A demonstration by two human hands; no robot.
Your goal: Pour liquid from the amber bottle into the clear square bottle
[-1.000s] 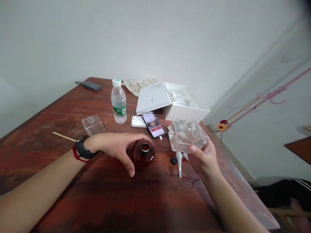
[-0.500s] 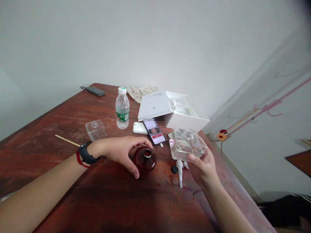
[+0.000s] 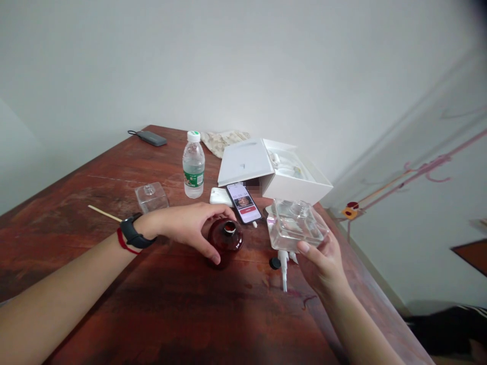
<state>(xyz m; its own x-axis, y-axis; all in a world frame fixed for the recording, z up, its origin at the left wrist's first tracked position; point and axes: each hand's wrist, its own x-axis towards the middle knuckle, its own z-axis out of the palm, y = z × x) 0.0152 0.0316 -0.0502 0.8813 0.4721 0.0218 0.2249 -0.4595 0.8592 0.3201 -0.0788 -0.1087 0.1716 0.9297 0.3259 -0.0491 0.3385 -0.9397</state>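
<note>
Around the left side of a round, dark brown glass bottle (image 3: 232, 242) curve the thumb and fingers of my left hand (image 3: 186, 229). The bottle stands upright on the table, its narrow mouth uncapped. My right hand (image 3: 323, 258) grips a clear, square bottle (image 3: 292, 230) from the right and below, thumb on its front edge. This bottle is held above the table with its open neck facing up. Below it lie a white pump head (image 3: 283, 268) and a black cap (image 3: 274, 263).
Left of centre are another clear square bottle (image 3: 151, 196), a water bottle (image 3: 194, 167) and a thin wooden stick (image 3: 102, 213). Behind my hands lie a phone (image 3: 244, 204), a white case (image 3: 219, 196), an open white box (image 3: 299, 185), a cloth (image 3: 220, 142) and a grey power bank (image 3: 152, 138).
My left hand and the brown bottle have shifted slightly away from me. The clear bottle stays in my right hand, nearly unmoved. The whole view has tilted a little.
</note>
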